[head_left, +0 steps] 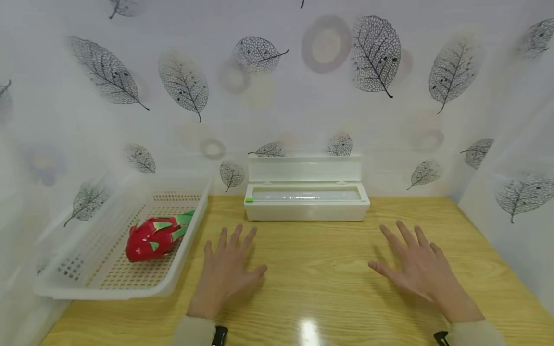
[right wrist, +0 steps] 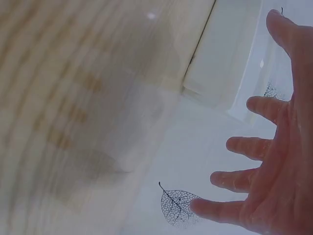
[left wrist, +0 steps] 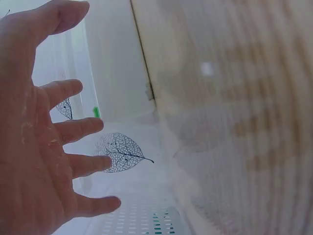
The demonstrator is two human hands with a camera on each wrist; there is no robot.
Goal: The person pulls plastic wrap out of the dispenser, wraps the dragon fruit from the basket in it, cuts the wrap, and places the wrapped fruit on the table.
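In the head view my left hand (head_left: 227, 269) is spread over the wooden table, palm down, between the basket and the table's middle. My right hand (head_left: 420, 269) spreads its fingers over the right part of the table. Both hold nothing; the wrist views show bare palms and fingers apart. Ahead of them stands a long white box (head_left: 306, 211), a plastic wrap dispenser by its look, with its lid (head_left: 305, 168) raised and a shiny clear roll inside. A small green piece (head_left: 249, 200) sits at its left end. A red dragon fruit (head_left: 151, 240) with green tips lies in the basket.
The white perforated basket (head_left: 166, 286) stands at the left, near my left hand. A pale curtain (head_left: 277, 115) printed with dark leaves hangs behind the table (head_left: 311, 269) and along both sides. Dark bands show at both wrists below light sleeves.
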